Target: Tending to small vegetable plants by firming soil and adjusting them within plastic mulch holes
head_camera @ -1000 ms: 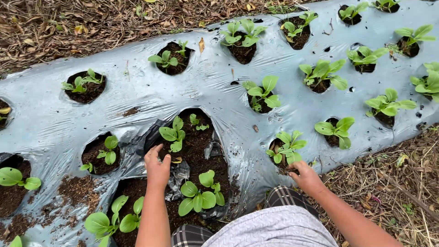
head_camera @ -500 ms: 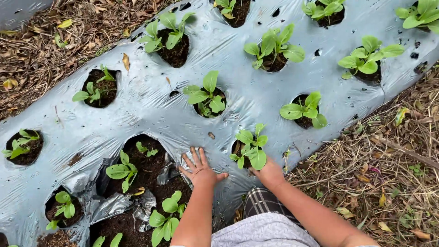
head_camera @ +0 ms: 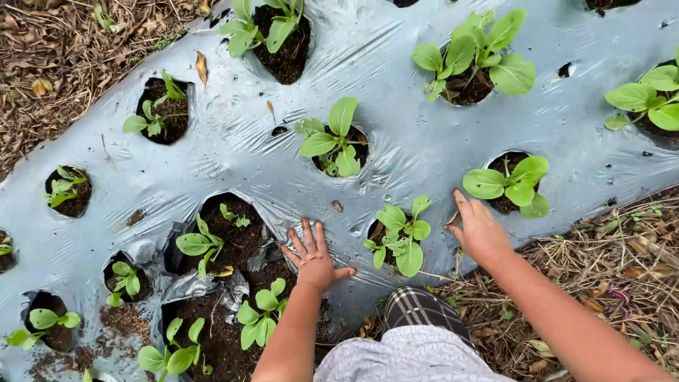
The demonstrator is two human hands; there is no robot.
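1. My left hand (head_camera: 311, 256) lies flat and open on the grey plastic mulch sheet (head_camera: 396, 134), fingers spread and pointing away from me, gripping nothing. It rests on the strip of film between a torn, enlarged planting hole (head_camera: 233, 237) on its left and a smaller hole on its right.

2. My right hand (head_camera: 479, 230) is also open and empty, palm down at the near edge of the sheet, where the film meets the straw-covered ground (head_camera: 608, 262). Its fingertips point up and slightly left.

3. The seedling between my hands (head_camera: 400, 233), a small leafy green plant, sits in its round hole, closer to my right hand than to my left, though neither touches it. It stands upright, and its leaves spread over the hole's rim.

4. A second seedling (head_camera: 511, 182) grows just beyond my right fingertips, up and to the right; only that hand is near it.

5. Left of my left hand, the torn hole shows dark bare soil and a few small plants (head_camera: 198, 244), with crumpled film around its edge.

6. My checked trouser knee (head_camera: 417, 311) shows at the bed's near edge, between my forearms.

7. More seedlings stand in rows of holes toward the far edge, with dry leaf litter (head_camera: 64, 64) past the far left corner.
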